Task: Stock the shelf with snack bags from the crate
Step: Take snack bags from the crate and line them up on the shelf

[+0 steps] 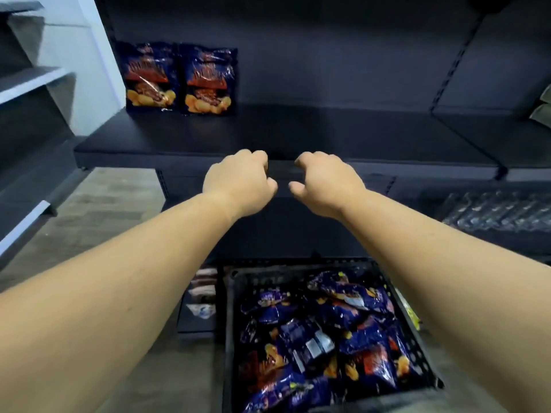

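Note:
Two dark blue snack bags (178, 79) stand upright side by side at the back left of a black shelf (298, 135). Below me a black perforated crate (229, 323) holds several more of the same bags (325, 332), lying in a loose heap. My left hand (238, 181) and my right hand (326, 184) hover close together in front of the shelf's front edge, above the crate. The fingers of both are loosely curled and hold nothing.
Grey shelves (29, 81) run along the left wall. Clear plastic-wrapped packs (495, 210) lie on a lower shelf at the right. Some olive packets (544, 105) sit at the far right edge. A small box of items (202, 293) stands left of the crate. Wood-look floor (98, 210) stretches to the left.

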Demonstrator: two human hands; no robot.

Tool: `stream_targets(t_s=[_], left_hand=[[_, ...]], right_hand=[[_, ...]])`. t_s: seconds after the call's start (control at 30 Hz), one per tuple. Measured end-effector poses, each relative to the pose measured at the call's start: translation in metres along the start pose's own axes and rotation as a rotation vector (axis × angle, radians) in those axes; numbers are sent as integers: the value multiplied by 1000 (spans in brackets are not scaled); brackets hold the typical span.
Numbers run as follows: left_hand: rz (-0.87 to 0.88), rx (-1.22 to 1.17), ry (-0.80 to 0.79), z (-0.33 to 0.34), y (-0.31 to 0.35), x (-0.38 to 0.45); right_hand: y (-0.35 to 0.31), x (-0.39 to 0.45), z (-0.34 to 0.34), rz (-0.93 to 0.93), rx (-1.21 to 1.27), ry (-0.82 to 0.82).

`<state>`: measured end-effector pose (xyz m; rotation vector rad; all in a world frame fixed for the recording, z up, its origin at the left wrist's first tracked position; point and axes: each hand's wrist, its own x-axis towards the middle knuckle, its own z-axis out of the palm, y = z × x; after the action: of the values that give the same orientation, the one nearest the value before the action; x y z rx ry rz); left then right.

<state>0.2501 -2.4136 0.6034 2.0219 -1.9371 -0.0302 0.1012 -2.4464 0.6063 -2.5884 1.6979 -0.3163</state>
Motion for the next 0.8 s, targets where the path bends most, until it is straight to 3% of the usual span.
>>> stream_targets(t_s=[0.5, 0.8], left_hand=[[-14, -42, -293, 93, -14, -64], [-36, 11, -473, 151, -3, -94]], right_hand=[[24, -85, 96, 199, 45, -227], [70, -108, 137, 195, 60, -369]])
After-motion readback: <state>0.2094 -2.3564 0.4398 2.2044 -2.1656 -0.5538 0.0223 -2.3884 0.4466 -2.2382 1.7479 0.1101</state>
